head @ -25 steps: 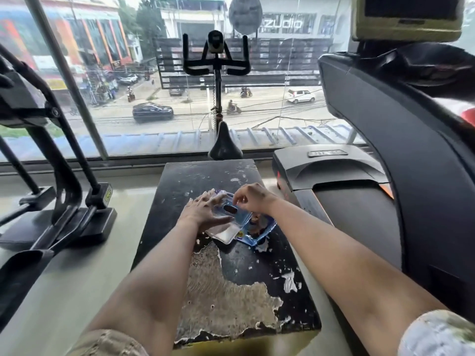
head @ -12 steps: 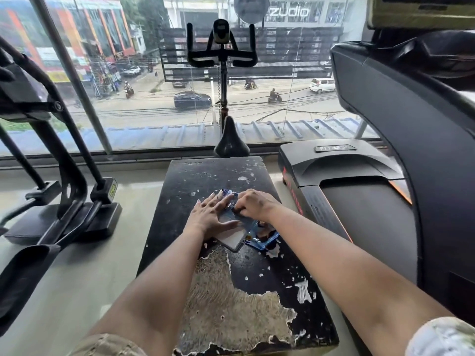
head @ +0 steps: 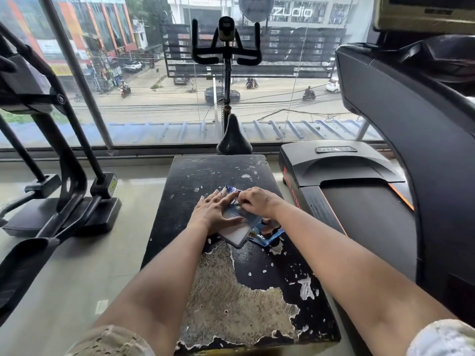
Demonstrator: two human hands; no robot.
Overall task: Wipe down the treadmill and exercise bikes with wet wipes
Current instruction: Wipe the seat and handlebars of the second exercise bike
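Right now the fingers (head: 242, 202) of the right hand (head: 257, 201) are curled tight and pinch at the top face of the pack of wipes (head: 268, 236), about halfway along it. Whether they hold the flap or a wipe itself is hidden under the knuckles. Just beside them the left hand (head: 213, 214) lies flat on the pack, its fingers straight and a little spread, pressing the far and left part down.

The pack rests on the black, peeling desk (head: 205, 173), near its middle. Its long axis runs from the far left to the near right, and the blue near end sticks out past both hands.

The step in hand looks like getting a wipe out. A pull would likely go up and toward the person, away from the flat left hand that pins the pack. The treadmill (head: 359, 201) stands just to the right of the desk, so the pinching right hand is the nearer one to it. The exercise bike (head: 226, 47) stands beyond the far edge, by the window.
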